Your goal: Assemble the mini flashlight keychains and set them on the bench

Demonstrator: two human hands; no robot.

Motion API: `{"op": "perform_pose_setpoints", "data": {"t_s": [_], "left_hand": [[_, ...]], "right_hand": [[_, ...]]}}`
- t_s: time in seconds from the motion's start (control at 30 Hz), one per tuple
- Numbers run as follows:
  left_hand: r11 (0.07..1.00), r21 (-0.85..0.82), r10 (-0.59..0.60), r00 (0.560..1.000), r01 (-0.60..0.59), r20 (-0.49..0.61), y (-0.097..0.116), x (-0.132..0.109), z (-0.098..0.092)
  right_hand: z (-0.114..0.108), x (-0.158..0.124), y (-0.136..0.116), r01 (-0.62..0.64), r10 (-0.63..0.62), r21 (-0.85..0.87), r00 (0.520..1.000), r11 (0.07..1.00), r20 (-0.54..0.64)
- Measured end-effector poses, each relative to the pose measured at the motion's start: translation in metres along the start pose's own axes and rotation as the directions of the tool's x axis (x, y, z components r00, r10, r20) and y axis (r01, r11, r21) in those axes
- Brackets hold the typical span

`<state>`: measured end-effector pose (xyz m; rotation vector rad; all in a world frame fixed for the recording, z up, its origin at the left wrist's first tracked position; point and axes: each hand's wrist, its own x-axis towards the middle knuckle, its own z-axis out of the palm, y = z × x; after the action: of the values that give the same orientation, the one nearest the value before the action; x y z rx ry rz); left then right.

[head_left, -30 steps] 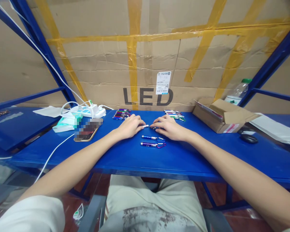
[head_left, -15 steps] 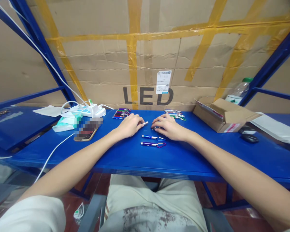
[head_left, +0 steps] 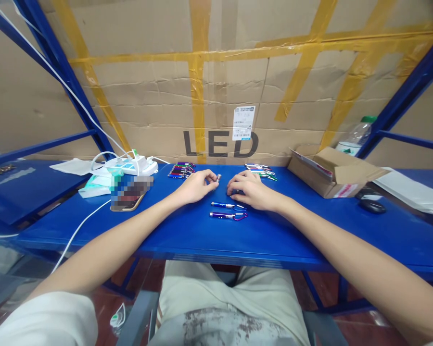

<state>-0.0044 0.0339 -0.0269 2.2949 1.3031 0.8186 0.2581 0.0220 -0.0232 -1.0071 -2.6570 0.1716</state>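
My left hand pinches a small silvery cylindrical piece between thumb and fingertips, just above the blue table. Across from it, my right hand rests low over the tabletop with curled fingers; a small glint shows at its fingertips, but what they hold is hidden. Nearer to me lie a blue penlight and a purple penlight, side by side, each with a carabiner clip at its right end. A row of several penlights is beyond my left hand. Another row of penlights sits behind my right hand.
To the left are a phone, a green-and-white packet and a power strip with cables. An open cardboard box, a black mouse and a bottle stand right. A large carton walls the back.
My left fingers have tipped the small silvery piece upward and lifted slightly. My right hand stays in nearly the same place, its fingers shifted a little. The two near penlights have not moved.
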Motion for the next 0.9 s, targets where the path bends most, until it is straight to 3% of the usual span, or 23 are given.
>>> {"op": "perform_pose_setpoints", "data": {"t_s": [0.17,0.9], "left_hand": [[0.975,-0.220,0.016,1.000,-0.014,0.011,-0.0031,0.0036,0.0043],[0.984,-0.178,0.006,0.999,0.001,0.038,-0.0017,0.0018,0.0044]], "right_hand": [[-0.0024,-0.0006,-0.0020,-0.003,0.003,-0.005,1.000,1.000,0.010],[-0.0048,0.0006,0.0030,0.023,-0.027,0.080,0.999,0.997,0.046]]}}
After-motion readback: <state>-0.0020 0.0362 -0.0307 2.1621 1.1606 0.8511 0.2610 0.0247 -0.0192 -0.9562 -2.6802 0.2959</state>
